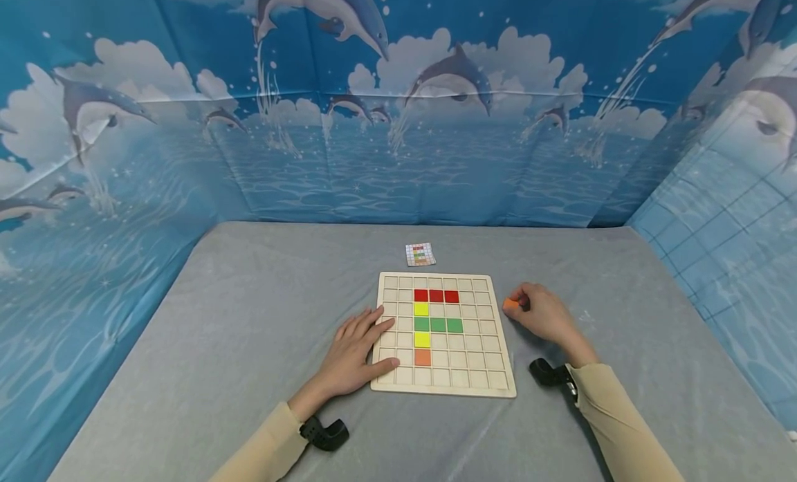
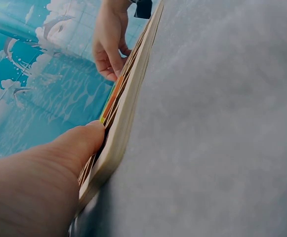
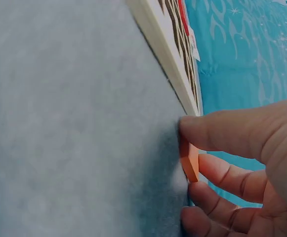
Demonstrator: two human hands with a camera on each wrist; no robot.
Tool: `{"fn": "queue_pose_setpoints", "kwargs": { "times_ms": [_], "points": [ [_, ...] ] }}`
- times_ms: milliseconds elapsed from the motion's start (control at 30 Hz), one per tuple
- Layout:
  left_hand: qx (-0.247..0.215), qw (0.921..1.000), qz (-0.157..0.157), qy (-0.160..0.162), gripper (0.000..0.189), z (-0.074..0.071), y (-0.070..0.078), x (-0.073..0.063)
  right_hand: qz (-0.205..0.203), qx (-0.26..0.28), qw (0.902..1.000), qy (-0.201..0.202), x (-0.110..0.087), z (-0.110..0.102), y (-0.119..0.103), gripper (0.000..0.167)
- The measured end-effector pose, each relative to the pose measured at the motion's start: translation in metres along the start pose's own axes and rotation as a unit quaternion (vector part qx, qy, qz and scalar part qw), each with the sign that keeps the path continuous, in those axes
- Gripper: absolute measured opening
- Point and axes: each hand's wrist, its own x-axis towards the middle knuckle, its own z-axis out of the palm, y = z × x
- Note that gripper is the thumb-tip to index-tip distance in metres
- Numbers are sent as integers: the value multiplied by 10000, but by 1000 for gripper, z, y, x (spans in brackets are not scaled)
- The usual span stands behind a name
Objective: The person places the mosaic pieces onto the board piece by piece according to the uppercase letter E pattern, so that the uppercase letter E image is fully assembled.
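Observation:
A wooden grid board (image 1: 473, 378) lies flat on the grey cloth. Set in its cells are red tiles (image 1: 436, 296), green tiles (image 1: 438, 324), two yellow tiles (image 1: 422, 339) and one orange tile (image 1: 423, 357). My left hand (image 1: 351, 354) rests with spread fingers on the board's left edge; the thumb shows on the rim in the left wrist view. Just off the board's right side, my right hand (image 1: 544, 314) pinches another orange tile (image 3: 189, 163) between thumb and fingers, close to the cloth.
Beyond the board's far edge lies a small pattern card (image 1: 420, 254) with a coloured grid. Grey cloth (image 1: 268, 295) covers the table. A blue dolphin-print curtain (image 1: 373, 164) hangs behind and along the sides. Each wrist wears a black band (image 1: 324, 433).

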Motion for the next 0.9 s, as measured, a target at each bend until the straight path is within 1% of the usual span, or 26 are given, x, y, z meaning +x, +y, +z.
{"fn": "queue_pose_setpoints", "kwargs": {
  "times_ms": [167, 300, 533, 700, 800, 900],
  "points": [
    [15, 10000, 3, -10, 68, 0, 1, 0, 33, -38, 10000, 31, -4, 0, -1, 23],
    [-45, 9999, -49, -95, 69, -3, 2, 0, 19, 192, 9996, 188, -9, 2, 0, 22],
    [-51, 9998, -132, -155, 68, -5, 3, 0, -269, 480, 9966, 613, -17, 1, 2, 19],
    [-41, 9997, -164, -179, 69, -5, 2, 0, -535, 534, 9940, 786, -23, -2, -7, 15],
    [-40, 9997, -154, -170, 69, -5, 2, 0, -718, 658, 9925, 733, -26, -1, -18, 15],
    [-22, 9997, -148, -176, 69, -5, 2, 0, -807, 927, 9912, 482, -30, 4, -30, 17]
  ]
}}
